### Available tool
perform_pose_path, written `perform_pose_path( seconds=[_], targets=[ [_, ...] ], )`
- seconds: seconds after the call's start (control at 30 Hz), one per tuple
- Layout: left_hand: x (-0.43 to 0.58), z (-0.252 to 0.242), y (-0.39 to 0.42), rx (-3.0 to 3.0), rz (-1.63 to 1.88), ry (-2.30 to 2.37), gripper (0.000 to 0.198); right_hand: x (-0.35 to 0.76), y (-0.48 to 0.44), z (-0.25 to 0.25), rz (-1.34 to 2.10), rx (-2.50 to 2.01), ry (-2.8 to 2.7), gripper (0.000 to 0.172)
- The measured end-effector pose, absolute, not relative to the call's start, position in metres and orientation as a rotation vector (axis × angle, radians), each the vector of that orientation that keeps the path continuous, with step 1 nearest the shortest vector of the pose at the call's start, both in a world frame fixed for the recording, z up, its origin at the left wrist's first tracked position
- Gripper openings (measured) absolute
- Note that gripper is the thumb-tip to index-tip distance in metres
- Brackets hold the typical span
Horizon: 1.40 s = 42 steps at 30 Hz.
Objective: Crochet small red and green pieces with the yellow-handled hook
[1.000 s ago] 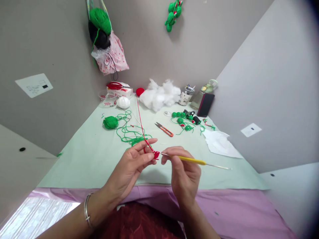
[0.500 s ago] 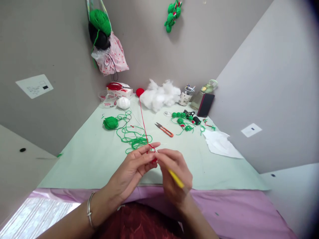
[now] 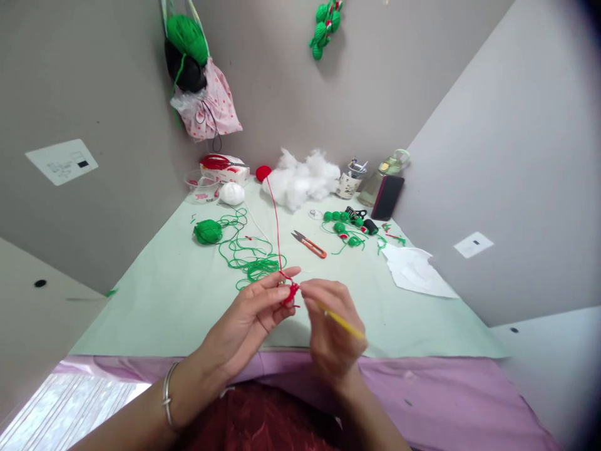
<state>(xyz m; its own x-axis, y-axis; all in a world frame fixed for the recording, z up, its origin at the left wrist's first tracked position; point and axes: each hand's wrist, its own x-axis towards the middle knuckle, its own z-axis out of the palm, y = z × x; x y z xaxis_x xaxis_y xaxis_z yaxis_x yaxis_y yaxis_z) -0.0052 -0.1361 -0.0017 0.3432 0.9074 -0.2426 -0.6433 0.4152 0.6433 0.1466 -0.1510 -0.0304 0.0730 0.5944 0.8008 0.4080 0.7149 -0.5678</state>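
Observation:
Pinched in my left hand (image 3: 251,310) is a small red crochet piece (image 3: 290,294). Red yarn (image 3: 277,219) runs over my raised left index finger and back to a red yarn ball (image 3: 263,173). My right hand (image 3: 332,329) grips a crochet hook with a yellow handle (image 3: 345,322), its tip end close by the right edge of the red piece. The fingers of my right hand hide most of the hook's front part.
Orange thread snips (image 3: 310,244) lie beyond my hands. Loose green yarn (image 3: 256,266) and a green ball (image 3: 208,232) are to the left. White stuffing (image 3: 303,178) sits at the back, small green crocheted balls (image 3: 340,228) and white paper (image 3: 416,269) to the right.
My right hand has shifted slightly right, away from the red piece, and the hook's handle has swung flatter. More of the red piece shows. The yarn to the ball now bows to the right.

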Motion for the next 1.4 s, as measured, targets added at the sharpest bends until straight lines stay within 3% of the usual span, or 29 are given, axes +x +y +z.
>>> perform_pose_path(
  seconds=[0.07,0.17,0.27,0.4,0.57,0.67,0.77,0.97,1.03,1.2,1.4],
  targets=[
    [-0.008,-0.002,-0.133,0.480,1.064,0.649,0.035,0.148,-0.150,-0.022,0.428,-0.861,-1.354,0.023],
    [-0.006,-0.003,-0.133,0.596,1.137,0.688,0.040,0.148,-0.148,-0.014,0.678,-0.846,-1.218,0.020],
    [0.001,-0.006,-0.139,0.731,1.230,0.715,0.048,0.145,-0.149,-0.018,0.479,-0.887,-1.472,0.020],
    [0.002,-0.006,-0.143,0.672,1.102,0.677,0.054,0.143,-0.151,-0.026,0.129,-0.830,-1.619,0.038],
    [-0.010,0.001,-0.138,0.656,1.035,0.610,0.048,0.148,-0.147,-0.019,0.667,-0.782,-1.323,0.019],
    [-0.013,0.003,-0.137,0.668,1.030,0.622,0.042,0.154,-0.148,-0.014,0.826,-0.764,-1.274,0.020],
    [-0.012,0.002,-0.137,0.721,1.088,0.684,0.043,0.157,-0.153,-0.015,0.633,-0.827,-1.456,0.024],
    [-0.006,-0.002,-0.140,0.728,1.168,0.738,0.048,0.155,-0.155,-0.031,-0.119,-0.785,-1.894,0.044],
    [-0.006,-0.002,-0.140,0.622,1.095,0.685,0.048,0.154,-0.156,-0.033,-0.163,-0.824,-1.865,0.045],
    [-0.010,0.000,-0.136,0.504,1.078,0.678,0.032,0.153,-0.156,-0.021,0.366,-0.820,-1.425,0.027],
    [-0.006,0.001,-0.140,0.644,1.069,0.673,0.042,0.151,-0.144,-0.018,0.847,-0.728,-1.231,0.017]
  ],
)
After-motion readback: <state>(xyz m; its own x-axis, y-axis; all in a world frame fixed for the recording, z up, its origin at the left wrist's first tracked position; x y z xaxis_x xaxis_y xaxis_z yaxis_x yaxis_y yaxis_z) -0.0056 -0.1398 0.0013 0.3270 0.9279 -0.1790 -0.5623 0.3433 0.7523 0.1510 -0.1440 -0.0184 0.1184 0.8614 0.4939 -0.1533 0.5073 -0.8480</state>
